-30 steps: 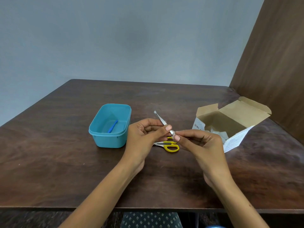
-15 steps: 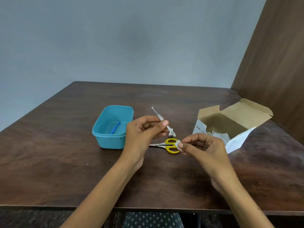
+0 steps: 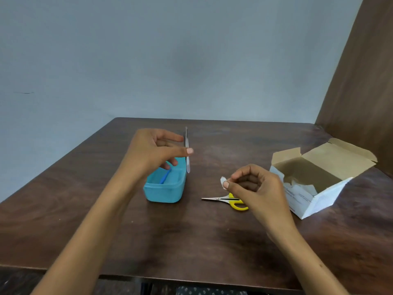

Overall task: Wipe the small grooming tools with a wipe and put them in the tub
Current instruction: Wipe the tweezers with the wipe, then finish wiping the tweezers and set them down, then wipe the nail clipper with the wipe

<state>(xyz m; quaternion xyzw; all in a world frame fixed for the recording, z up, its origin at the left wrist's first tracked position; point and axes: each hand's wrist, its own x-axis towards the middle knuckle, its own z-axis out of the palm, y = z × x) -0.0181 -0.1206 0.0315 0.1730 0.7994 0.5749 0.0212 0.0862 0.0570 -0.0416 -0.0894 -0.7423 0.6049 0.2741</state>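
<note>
Our left hand pinches the metal nail file, long axis near upright, its lower tip over the right rim of the blue tub directly below. Our right hand pinches the wipe above the yellow-handled scissors on the bench.

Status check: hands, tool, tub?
Left hand pinches metal tool upright above tub. Right hand pinches wipe. Scissors unwiped on table.
</note>
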